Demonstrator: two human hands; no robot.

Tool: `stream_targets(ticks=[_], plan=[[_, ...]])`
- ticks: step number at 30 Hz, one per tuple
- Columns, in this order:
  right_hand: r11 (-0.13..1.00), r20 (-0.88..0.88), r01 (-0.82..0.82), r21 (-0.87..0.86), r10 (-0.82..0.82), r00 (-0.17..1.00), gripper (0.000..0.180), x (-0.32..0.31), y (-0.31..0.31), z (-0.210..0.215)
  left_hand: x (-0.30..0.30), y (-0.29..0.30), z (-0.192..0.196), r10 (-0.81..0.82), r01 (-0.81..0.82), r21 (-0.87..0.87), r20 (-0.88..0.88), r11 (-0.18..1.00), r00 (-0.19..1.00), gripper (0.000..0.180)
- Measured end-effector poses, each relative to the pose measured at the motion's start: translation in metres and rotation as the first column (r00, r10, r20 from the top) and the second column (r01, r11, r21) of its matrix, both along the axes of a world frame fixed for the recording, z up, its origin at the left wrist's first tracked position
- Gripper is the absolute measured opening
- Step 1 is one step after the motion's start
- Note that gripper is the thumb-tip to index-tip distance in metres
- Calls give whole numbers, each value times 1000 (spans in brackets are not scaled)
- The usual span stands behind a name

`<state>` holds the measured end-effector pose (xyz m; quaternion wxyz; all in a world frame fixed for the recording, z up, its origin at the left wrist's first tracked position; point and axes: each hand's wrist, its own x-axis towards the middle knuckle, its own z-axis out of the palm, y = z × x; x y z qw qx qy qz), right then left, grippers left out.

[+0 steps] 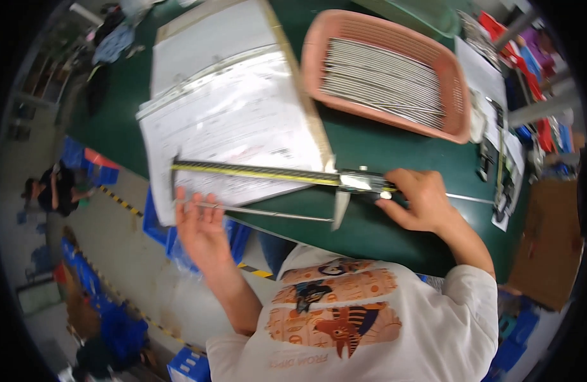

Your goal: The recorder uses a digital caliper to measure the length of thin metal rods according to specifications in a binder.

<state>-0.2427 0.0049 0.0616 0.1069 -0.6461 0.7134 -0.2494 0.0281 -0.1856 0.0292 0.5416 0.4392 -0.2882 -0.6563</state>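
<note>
A long digital caliper (268,173) with a yellow scale lies across the green table (370,223). My right hand (421,198) grips its sliding head at the right. My left hand (201,223) holds the left end of a thin metal rod (268,213), which lies between the caliper's two jaws. The fixed jaw sits by my left fingers, and the sliding jaw (340,207) touches the rod's right end.
A pink plastic basket (452,95) full of several thin metal rods stands at the back right. A stack of papers in clear sleeves (230,108) lies under the caliper's left half. More papers and tools sit at the far right. Blue crates stand on the floor at left.
</note>
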Motion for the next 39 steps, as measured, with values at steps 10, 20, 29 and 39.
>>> stream_targets(ticks=[10, 20, 29, 39], plan=[[997, -15, 25, 77, -24, 1000, 28, -4, 14, -3, -13, 7, -2, -60, 55, -41, -129, 998, 990, 40], [1000, -40, 17, -7, -17, 999, 30, -7, 9, -6, -9, 0, 3, -82, 73, -66, -137, 995, 987, 42], [999, -80, 39, -15, -40, 996, 34, -7, 15, -6, -10, 0, 0, -93, 85, -69, -129, 994, 987, 42], [998, -88, 61, -15, -62, 994, 36, -6, 14, -8, -13, 1, 1, -60, 58, -34, -81, 998, 995, 43]])
